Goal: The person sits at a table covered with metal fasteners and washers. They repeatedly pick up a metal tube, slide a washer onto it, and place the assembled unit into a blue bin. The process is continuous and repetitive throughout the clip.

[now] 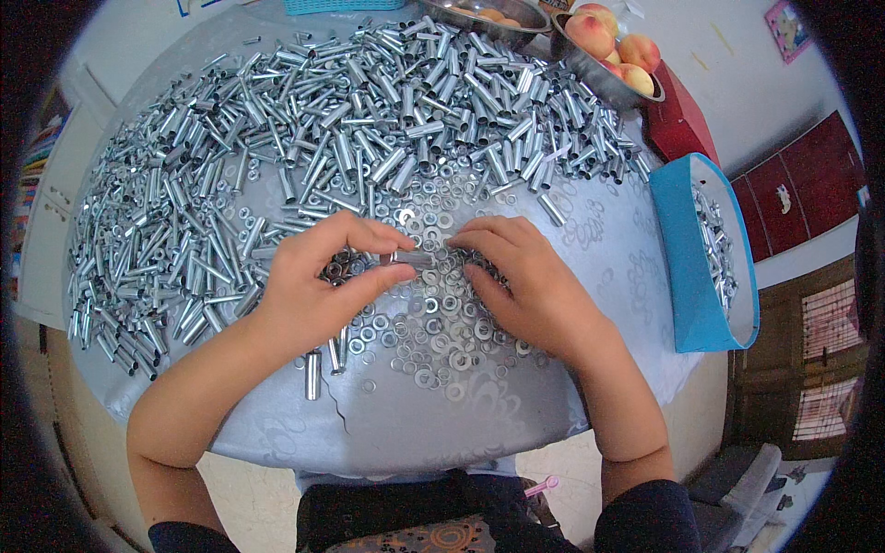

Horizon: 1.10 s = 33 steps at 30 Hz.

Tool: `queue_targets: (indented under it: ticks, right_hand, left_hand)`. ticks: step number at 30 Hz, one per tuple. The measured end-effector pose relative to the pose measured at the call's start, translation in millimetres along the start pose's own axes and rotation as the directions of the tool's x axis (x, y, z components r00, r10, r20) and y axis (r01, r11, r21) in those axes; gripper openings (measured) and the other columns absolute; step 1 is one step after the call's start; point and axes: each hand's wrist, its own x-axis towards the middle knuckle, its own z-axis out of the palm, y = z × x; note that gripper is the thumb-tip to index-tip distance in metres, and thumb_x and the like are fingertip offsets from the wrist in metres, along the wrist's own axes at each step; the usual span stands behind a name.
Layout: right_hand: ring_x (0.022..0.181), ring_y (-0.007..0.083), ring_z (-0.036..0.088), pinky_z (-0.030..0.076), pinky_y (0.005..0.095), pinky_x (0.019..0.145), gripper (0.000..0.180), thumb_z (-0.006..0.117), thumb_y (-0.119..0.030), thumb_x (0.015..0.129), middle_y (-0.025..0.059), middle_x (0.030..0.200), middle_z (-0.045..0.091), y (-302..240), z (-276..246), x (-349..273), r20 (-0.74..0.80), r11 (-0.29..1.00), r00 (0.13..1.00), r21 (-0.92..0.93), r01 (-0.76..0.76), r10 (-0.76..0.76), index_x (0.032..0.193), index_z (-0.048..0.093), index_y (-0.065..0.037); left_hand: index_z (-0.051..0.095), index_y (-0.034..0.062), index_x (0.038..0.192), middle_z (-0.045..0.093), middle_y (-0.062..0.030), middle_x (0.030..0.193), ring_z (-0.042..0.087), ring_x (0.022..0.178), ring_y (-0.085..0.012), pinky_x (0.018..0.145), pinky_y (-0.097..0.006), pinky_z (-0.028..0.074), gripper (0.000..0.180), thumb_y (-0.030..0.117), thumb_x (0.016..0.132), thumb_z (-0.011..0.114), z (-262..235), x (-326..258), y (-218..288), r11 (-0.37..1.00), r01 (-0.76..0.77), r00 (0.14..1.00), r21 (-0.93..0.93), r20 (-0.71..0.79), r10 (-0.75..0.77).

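My left hand (318, 276) grips a shiny metal sleeve (417, 260) between thumb and fingertips, the tube lying roughly level and pointing right. Close to the tube's right end, my right hand (530, 281) is curled with thumb and forefinger drawn toward each other; whatever they pinch is too small to make out. Beneath and between both hands lie many loose flat washers (426, 376). A single metal sleeve (312, 376) rests on the table just below my left wrist, with thinner bolts beside it.
A wide heap of metal sleeves and bolts (369, 101) covers the table's far and left parts. At the right edge stands a blue fabric bin (678, 267) with metal parts inside. Behind are a bowl of peaches (636, 81), a red box (680, 120) and another metal bowl (489, 26).
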Motion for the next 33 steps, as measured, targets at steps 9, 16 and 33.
queue_targets:
  ticks: [9,16,33]
  right_hand:
    - [0.089,0.0306,0.052,0.042,0.0368,0.080,0.021,0.059,-0.001,0.075,0.0127,0.092,0.057,0.4,-1.6,0.1,-0.004,1.000,1.000,0.023,-0.005,0.005,0.096,0.058,-0.003]
    - [0.083,0.0331,0.053,0.043,0.0405,0.074,0.019,0.057,-0.003,0.074,0.0140,0.088,0.057,2.5,0.7,0.2,-0.053,0.998,0.998,0.043,0.040,-0.037,0.093,0.057,-0.002]
    - [0.086,0.0294,0.056,0.045,0.0348,0.075,0.017,0.058,0.000,0.077,0.0127,0.090,0.057,1.2,1.8,0.3,-0.027,0.998,1.000,0.069,-0.006,0.008,0.094,0.059,-0.004]
  left_hand:
    - [0.054,0.0020,0.083,0.064,-0.0111,0.091,0.062,0.088,-0.0174,0.078,-0.029,0.047,0.020,0.000,0.072,0.070,0.4,0.1,1.7,0.998,0.057,0.998,-0.025,-0.001,-0.058]
    - [0.047,0.0042,0.086,0.062,-0.0157,0.094,0.060,0.090,-0.0198,0.080,-0.031,0.047,0.028,-0.008,0.071,0.068,-1.7,0.9,2.4,0.999,0.033,0.999,-0.007,0.041,-0.032]
    - [0.055,0.0020,0.084,0.064,-0.0105,0.091,0.062,0.088,-0.0166,0.078,-0.027,0.047,0.020,-0.001,0.072,0.070,-0.1,-1.0,-2.7,0.997,0.050,0.999,-0.063,0.003,-0.049]
